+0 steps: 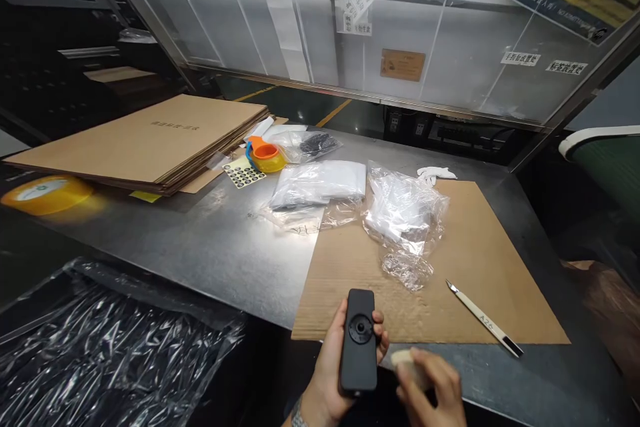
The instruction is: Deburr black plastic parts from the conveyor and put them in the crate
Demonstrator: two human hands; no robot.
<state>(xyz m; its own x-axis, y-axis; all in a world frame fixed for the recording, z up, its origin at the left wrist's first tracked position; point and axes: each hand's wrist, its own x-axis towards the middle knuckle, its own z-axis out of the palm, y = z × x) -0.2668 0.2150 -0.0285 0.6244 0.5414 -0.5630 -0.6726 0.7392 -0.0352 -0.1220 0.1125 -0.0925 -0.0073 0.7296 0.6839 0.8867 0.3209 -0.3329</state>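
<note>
1. My left hand (333, 363) wraps the black device (359, 363), over the worktop's (220, 267) near edge.
2. My right hand (437, 390) pinches a pale piece (413, 368) just beside it.
3. The craft knife (484, 319) lies on cardboard (470, 240).

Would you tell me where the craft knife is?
In the head view, the craft knife lies mostly on the cardboard sheet, right of the right hand.

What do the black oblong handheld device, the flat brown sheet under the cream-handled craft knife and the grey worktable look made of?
Black device: probably plastic, matte; even, low-glare surface. Coated metal possible.
Brown sheet: corrugated cardboard, dull; faint parallel ridges.
Grey worktable: likely bare metal, satin, seemingly scuffed; broad blurred reflections.
</note>
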